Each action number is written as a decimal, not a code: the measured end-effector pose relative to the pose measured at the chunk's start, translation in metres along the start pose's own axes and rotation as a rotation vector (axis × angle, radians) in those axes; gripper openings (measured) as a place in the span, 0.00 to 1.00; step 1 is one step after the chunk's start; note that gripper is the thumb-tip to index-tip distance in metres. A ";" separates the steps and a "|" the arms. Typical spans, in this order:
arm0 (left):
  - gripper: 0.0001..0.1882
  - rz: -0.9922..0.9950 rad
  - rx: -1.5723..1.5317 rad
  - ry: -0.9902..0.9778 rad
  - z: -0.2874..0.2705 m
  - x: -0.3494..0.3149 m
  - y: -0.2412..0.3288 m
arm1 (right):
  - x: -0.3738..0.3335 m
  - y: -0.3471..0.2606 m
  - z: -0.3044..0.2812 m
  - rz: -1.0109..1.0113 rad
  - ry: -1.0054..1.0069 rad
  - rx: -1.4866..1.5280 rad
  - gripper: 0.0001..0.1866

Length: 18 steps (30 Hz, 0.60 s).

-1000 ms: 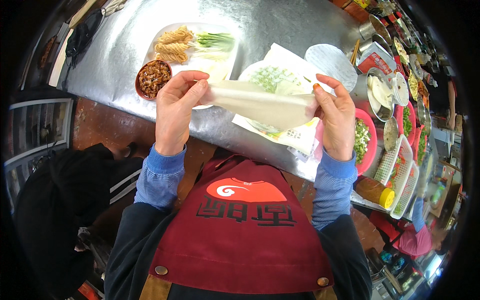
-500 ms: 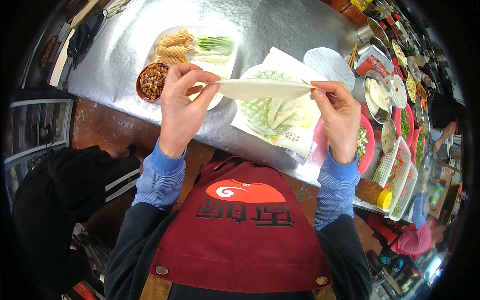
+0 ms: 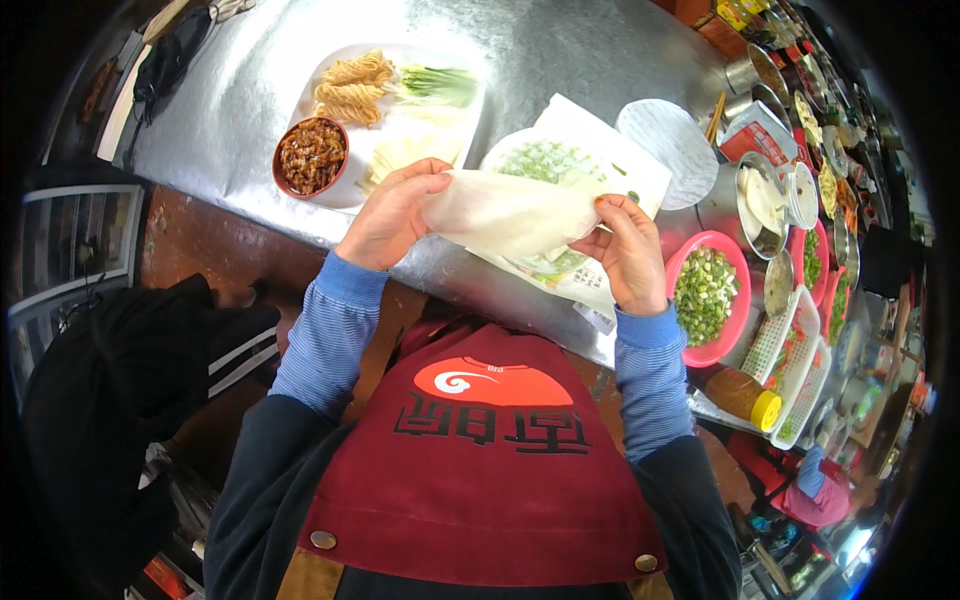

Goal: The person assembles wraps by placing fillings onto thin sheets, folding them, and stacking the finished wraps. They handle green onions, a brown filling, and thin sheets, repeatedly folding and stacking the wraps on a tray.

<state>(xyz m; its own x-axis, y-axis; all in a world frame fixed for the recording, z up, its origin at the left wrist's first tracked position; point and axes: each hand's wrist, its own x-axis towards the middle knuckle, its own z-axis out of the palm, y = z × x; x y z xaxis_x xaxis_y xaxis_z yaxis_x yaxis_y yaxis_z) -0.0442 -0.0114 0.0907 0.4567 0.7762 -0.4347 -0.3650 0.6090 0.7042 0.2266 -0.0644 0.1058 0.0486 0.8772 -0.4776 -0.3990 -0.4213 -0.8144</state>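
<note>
A thin, pale wrapper sheet (image 3: 505,212) is stretched between my hands above the metal table. My left hand (image 3: 398,212) pinches its left end, and my right hand (image 3: 628,250) grips the right end between thumb and fingers. Beneath the sheet, partly hidden by it, lies a round plate (image 3: 490,158) with pale, green-flecked wrappers on white printed paper (image 3: 640,170). Beyond my left hand, a white tray (image 3: 470,110) carries fried dough twists (image 3: 352,88), shredded scallion (image 3: 440,84), pale strips (image 3: 410,150) and a bowl of brown chopped filling (image 3: 312,158).
To the right stand a pink bowl of chopped scallion (image 3: 705,295), a metal pot (image 3: 750,205), white plastic baskets (image 3: 790,350) and a yellow-capped jar (image 3: 745,397). A round white sheet (image 3: 670,150) lies farther back. Another person in dark clothes (image 3: 120,380) is at left; one in pink (image 3: 820,495) is far right.
My hands have come closer together, the right one moving left and down. The sheet has tilted, so its broad face shows instead of a narrow fold. The scallion bowl is now uncovered to view.
</note>
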 end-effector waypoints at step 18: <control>0.12 -0.090 -0.372 -0.027 0.020 0.003 -0.017 | -0.041 -0.013 0.090 -0.380 -0.123 -0.546 0.23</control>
<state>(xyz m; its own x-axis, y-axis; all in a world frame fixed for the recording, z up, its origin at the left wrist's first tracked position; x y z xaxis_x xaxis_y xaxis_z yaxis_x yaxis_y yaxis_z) -0.0204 -0.0229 0.0883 0.5201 0.7153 -0.4668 -0.5894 0.6961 0.4099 0.1477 -0.0741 0.1655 -0.0229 0.9936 -0.1102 0.1466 -0.1057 -0.9835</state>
